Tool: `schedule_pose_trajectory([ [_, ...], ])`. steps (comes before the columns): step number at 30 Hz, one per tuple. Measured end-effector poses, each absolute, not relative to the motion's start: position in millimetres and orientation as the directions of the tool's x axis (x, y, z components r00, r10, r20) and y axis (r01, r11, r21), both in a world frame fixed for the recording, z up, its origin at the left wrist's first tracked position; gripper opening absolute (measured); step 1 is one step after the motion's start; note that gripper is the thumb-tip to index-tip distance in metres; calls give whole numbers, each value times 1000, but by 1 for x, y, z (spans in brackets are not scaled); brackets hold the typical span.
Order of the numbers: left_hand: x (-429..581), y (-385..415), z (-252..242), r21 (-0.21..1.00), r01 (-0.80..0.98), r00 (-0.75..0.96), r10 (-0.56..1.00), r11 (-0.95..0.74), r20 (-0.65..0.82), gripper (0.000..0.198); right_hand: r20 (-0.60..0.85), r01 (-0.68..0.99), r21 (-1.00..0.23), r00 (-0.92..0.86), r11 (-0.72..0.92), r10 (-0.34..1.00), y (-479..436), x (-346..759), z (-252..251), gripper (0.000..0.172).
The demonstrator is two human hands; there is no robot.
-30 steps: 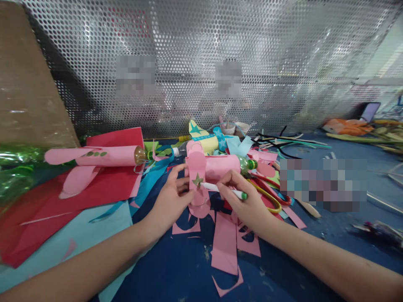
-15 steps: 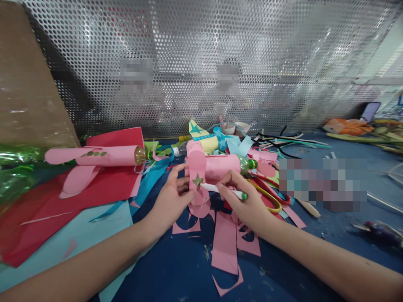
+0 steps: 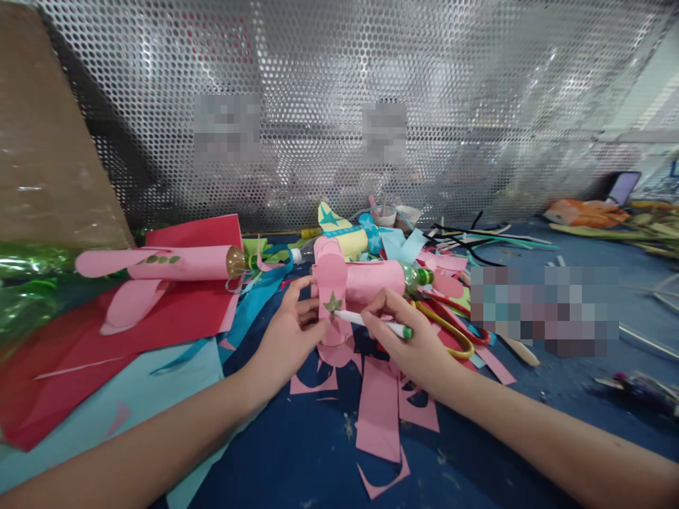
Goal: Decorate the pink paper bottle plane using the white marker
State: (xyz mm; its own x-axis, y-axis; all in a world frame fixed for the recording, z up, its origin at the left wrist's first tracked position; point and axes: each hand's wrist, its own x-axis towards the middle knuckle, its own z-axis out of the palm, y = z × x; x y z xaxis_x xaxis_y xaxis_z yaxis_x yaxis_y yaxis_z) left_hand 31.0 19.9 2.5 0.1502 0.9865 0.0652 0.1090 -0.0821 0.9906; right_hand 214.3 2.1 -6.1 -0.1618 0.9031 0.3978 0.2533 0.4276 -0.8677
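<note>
A bottle airplane covered in pink paper point(image 3: 374, 281) lies in the middle of the table, its green-capped neck pointing right. On its pink wing point(image 3: 332, 272) is a green star point(image 3: 333, 303). My left hand point(image 3: 300, 318) holds the wing's left edge, thumb near the star and fingers behind it. In my right hand point(image 3: 406, 332) is a white marker point(image 3: 379, 324) with a green end, its tip at the lower right of the star. Pink paper scraps point(image 3: 378, 410) lie just below the airplane.
Another pink bottle airplane point(image 3: 183, 263) rests on red paper point(image 3: 180, 318) at left. Yellow-handled scissors point(image 3: 450, 336) lie right of my hand. Behind stand a yellow and blue airplane point(image 3: 353, 240) and a perforated metal screen point(image 3: 318, 106). Green bottles point(image 3: 37, 261) sit far left.
The marker in my right hand has shifted very slightly left and down at the star. My left hand and the airplane stay in place.
</note>
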Motion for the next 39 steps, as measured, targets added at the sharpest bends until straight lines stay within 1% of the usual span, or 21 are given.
schedule_pose_trajectory([
  [10,31,20,3,992,106,149,987,-75,59,58,399,251,-872,-138,421,907,2,214,-5,18],
  [14,31,19,2,990,113,147,987,-88,71,56,411,258,-859,-168,443,896,3,214,-6,19],
  [18,31,19,3,991,108,145,987,-80,64,58,404,250,-866,-159,433,901,3,214,-6,18],
  [21,31,19,3,990,115,143,987,-87,70,56,394,260,-865,-179,430,901,3,214,-5,17],
  [25,31,19,3,990,114,155,985,-88,69,57,396,253,-871,-145,421,907,2,213,-5,18],
  [30,30,20,2,989,116,152,985,-96,78,55,402,250,-867,-162,431,901,1,213,-5,18],
  [39,30,21,0,990,106,153,985,-91,74,58,398,253,-870,-146,423,906,3,213,-5,17],
])
